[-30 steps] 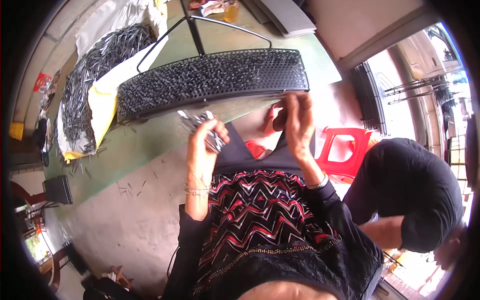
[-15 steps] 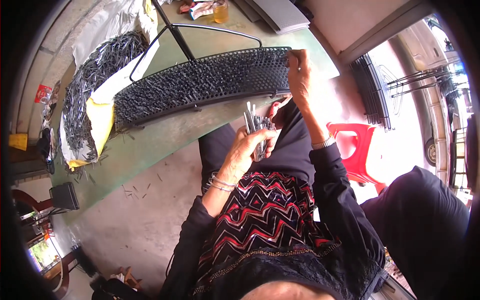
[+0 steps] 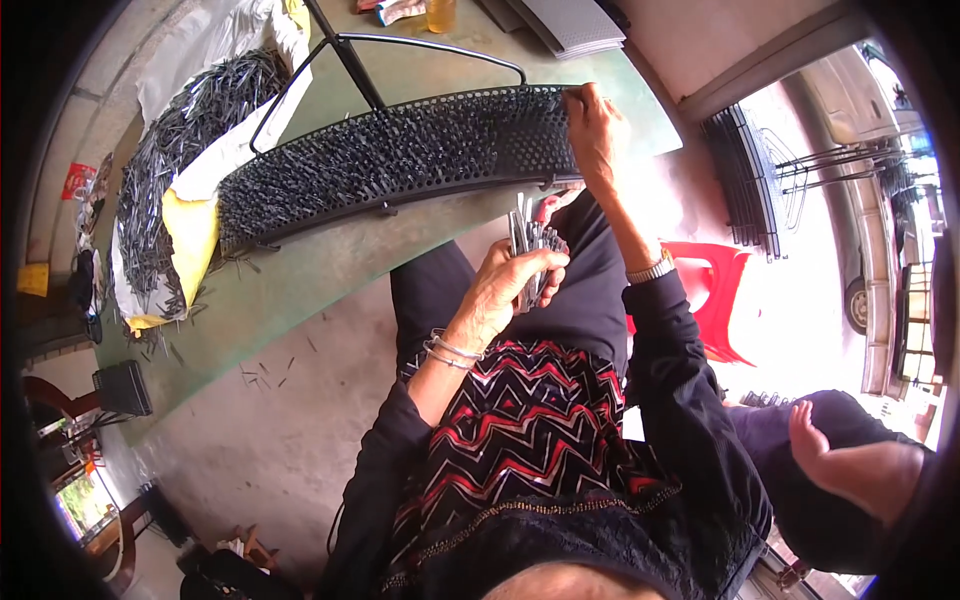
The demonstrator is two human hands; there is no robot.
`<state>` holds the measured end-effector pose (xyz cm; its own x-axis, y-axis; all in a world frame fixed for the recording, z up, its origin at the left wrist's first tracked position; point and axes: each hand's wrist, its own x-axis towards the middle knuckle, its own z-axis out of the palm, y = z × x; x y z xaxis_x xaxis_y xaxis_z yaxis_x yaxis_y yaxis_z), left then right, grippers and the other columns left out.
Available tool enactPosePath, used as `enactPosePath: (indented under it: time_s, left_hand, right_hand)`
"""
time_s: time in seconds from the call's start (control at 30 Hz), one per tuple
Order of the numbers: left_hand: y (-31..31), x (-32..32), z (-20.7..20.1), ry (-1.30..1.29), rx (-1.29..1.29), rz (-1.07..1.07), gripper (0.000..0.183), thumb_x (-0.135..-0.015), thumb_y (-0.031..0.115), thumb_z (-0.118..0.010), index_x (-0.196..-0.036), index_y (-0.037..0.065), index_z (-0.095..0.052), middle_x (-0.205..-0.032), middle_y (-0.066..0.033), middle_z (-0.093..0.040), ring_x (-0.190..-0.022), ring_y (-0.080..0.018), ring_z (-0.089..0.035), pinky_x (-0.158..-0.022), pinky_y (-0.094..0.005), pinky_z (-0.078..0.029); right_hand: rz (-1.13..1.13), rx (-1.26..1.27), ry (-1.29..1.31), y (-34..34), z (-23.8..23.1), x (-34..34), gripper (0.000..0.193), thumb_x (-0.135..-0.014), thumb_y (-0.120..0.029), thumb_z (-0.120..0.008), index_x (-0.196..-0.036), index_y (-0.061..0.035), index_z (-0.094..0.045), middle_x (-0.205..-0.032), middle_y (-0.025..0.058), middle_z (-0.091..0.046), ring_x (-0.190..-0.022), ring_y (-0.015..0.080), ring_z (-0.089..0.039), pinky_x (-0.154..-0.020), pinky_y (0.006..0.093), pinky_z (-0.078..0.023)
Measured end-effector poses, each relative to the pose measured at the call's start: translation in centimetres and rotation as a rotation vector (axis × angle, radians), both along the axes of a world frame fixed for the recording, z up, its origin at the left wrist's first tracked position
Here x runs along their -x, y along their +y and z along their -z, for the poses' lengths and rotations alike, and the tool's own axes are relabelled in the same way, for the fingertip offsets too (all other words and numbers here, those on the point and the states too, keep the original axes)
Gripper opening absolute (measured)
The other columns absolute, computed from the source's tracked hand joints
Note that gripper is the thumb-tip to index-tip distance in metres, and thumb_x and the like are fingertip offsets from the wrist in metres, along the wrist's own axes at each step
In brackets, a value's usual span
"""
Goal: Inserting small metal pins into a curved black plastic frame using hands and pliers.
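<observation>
A bundle of thin dark strips [image 3: 530,240] is held upright in my left hand [image 3: 500,280], thumb across it, above my lap. My right hand [image 3: 597,140] is at the right end of a long curved black perforated panel [image 3: 535,150], its fingertips pinched at the upper edge. Whatever lies between those fingertips is too small or hidden to make out. Small dark strips [image 3: 340,165] stick up densely from the panel's holes over its left and middle part. Toward the right end, bare holes show.
A white and yellow sack [image 3: 195,240] heaped with loose strips [image 3: 190,130] lies left on the green table [image 3: 290,310]. Metal rods [image 3: 430,45] rise behind the panel. Grey sheets [image 3: 575,30] and a glass [image 3: 440,15] stand farther back. Rightward are a red stool [image 3: 725,310] and another person's hand [image 3: 815,440].
My right hand has shifted slightly left along the panel's upper edge. The left hand keeps its bundle. Another person's hand and forearm have come into view at the lower right.
</observation>
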<state>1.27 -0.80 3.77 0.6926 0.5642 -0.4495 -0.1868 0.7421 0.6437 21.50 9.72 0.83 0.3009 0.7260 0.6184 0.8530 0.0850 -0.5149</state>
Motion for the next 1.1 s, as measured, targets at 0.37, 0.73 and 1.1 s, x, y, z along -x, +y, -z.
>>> enactPosePath:
  time_s: [0.37, 0.73, 1.1]
  left_hand:
    - [0.3, -0.7, 0.3, -0.042, -0.026, 0.037, 0.015, -0.081, 0.017, -0.068, -0.083, 0.004, -0.062, -0.066, -0.0032, -0.060, -0.055, -0.0102, -0.056, -0.048, -0.0242, -0.046]
    - [0.6, -0.4, 0.1, -0.001, -0.091, 0.198, 0.021, -0.081, 0.020, -0.067, -0.089, 0.002, -0.061, -0.067, -0.0025, -0.058, -0.056, -0.0090, -0.055, -0.050, -0.0233, -0.045]
    - [1.2, -0.2, 0.1, -0.040, -0.028, 0.173, 0.030, -0.083, 0.016, -0.066, -0.106, -0.001, -0.058, -0.069, -0.0025, -0.057, -0.058, -0.0088, -0.054, -0.050, -0.0230, -0.045]
  right_hand:
    - [-0.010, 0.088, -0.026, -0.6, -0.1, 0.3, 0.016, -0.085, -0.024, -0.070, -0.096, -0.0131, -0.072, -0.087, 0.0076, -0.062, -0.076, 0.0227, -0.063, -0.069, 0.0335, -0.050]
    - [-0.643, 0.803, 0.795, -9.4, -5.6, 0.5, 0.027, -0.089, -0.029, -0.067, -0.097, -0.0030, -0.064, -0.075, 0.0050, -0.062, -0.064, 0.0133, -0.063, -0.056, 0.0256, -0.050]
    - [-0.538, 0.615, 0.762, -9.0, -4.4, 0.4, 0.016, -0.091, -0.018, -0.063, -0.095, -0.0027, -0.061, -0.069, 0.0043, -0.060, -0.054, 0.0119, -0.059, -0.050, 0.0258, -0.048]
